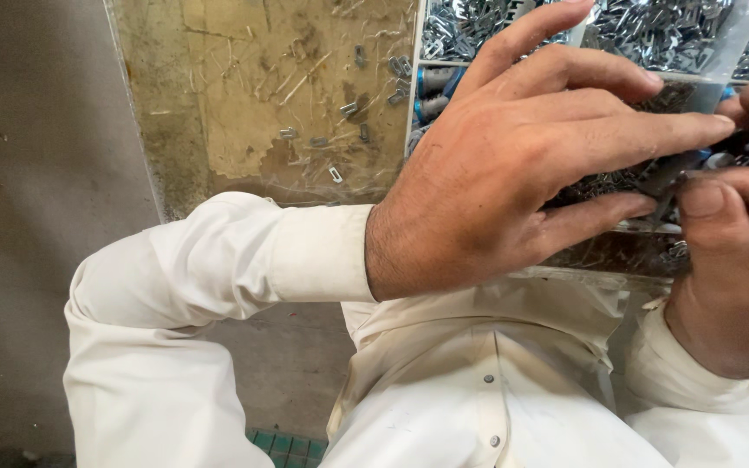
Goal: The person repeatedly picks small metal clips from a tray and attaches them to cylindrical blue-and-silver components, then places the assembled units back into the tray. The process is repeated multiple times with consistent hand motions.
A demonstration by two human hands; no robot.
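Two bare hands working over a clear divided tray of small metal clips

The worn, scratched yellow-brown worktop (pixel 244 95) fills the upper left, with about nine loose small silver metal clips (pixel 348 109) scattered on it. Beside it lies the clear plastic divided tray (pixel 415 78), its compartments heaped with too many shiny clips to count; several blue-and-silver cylindrical pieces (pixel 433 82) lie in one compartment. The left hand (pixel 513 165), in a cream long sleeve (pixel 218 260), spreads its fingers apart flat over the tray, hiding much of it. The right hand (pixel 730 260) pinches thumb and finger together at the tray's right edge; whatever they grip is too hidden to tell
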